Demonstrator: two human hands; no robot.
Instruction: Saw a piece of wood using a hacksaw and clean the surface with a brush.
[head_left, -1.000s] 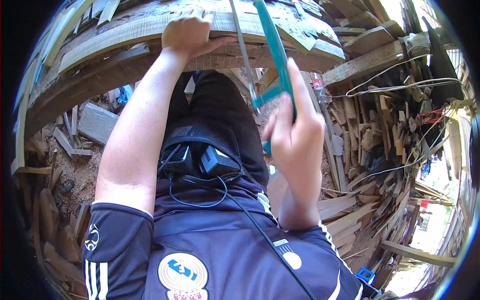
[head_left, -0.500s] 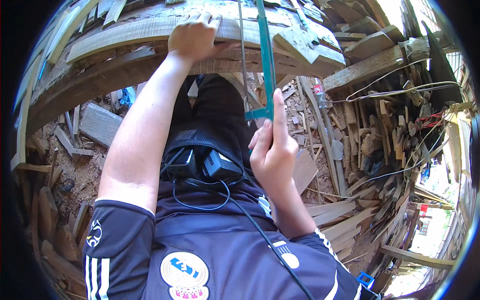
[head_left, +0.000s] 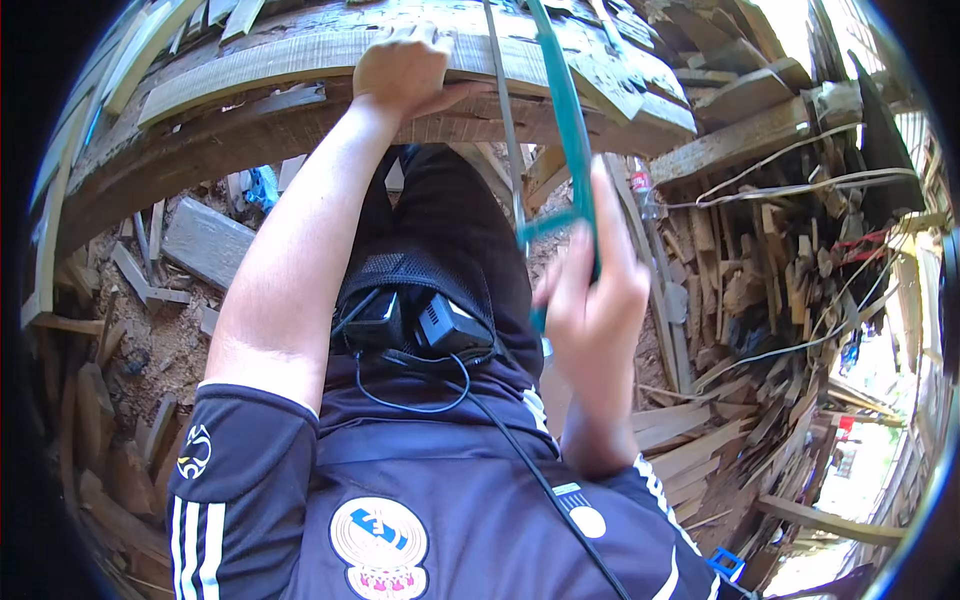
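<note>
My right hand (head_left: 597,295) is wrapped around the handle end of a green hacksaw (head_left: 567,110), index finger stretched along its frame. The thin blade (head_left: 506,120) runs away from me on the left side of the frame and crosses a pale wooden board (head_left: 260,72). How deep the blade sits in the wood cannot be made out. To the left of the blade, my left hand (head_left: 403,75) grips the board, its fingers over the top and its thumb along the near edge. Under the board lies a thick, rough wooden beam (head_left: 220,150).
A small wood offcut (head_left: 610,92) lies on the beam right of the saw. Loose planks and scraps (head_left: 745,270) pile up at the right, with a pale cable (head_left: 810,183) strung across. A grey plank (head_left: 205,245) rests on the sawdust floor at the left.
My right hand has drawn the hacksaw back toward me and to the right, its frame now tilted more. My left hand keeps its grip on the board.
</note>
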